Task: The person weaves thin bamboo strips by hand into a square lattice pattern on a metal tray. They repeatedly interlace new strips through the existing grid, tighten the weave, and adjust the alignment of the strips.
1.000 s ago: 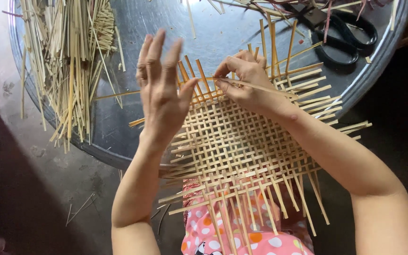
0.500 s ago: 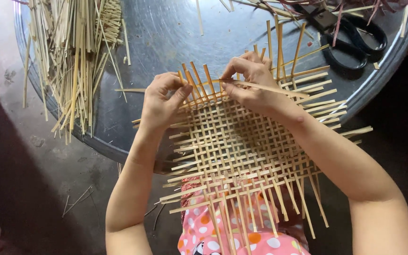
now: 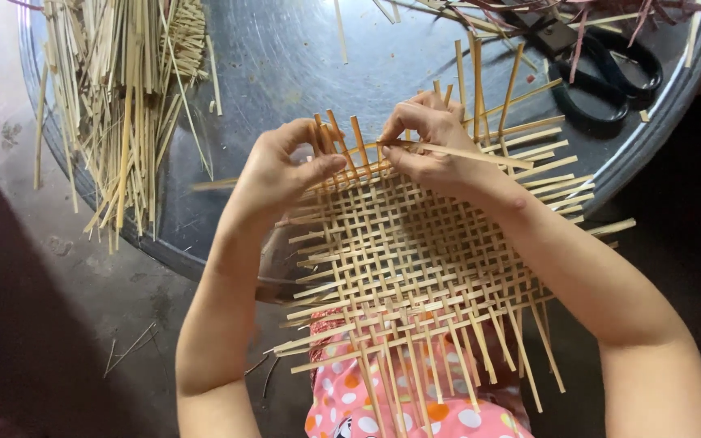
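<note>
A pale woven mat (image 3: 415,259) of thin bamboo strips lies under both hands, its far edge between them, its near edge over a pink spotted cloth (image 3: 367,410). The left hand (image 3: 273,174) is curled, pinching upright strip ends at that edge. The right hand (image 3: 432,146) grips a loose strip (image 3: 480,156) crosswise. The weave is open, square-gridded, with loose ends sticking out all round.

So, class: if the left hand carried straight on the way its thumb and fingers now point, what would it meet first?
The left hand points right, along the mat's far edge. It would first meet the upright strips at its fingertips, then probably the right hand; depth is unclear.
</note>
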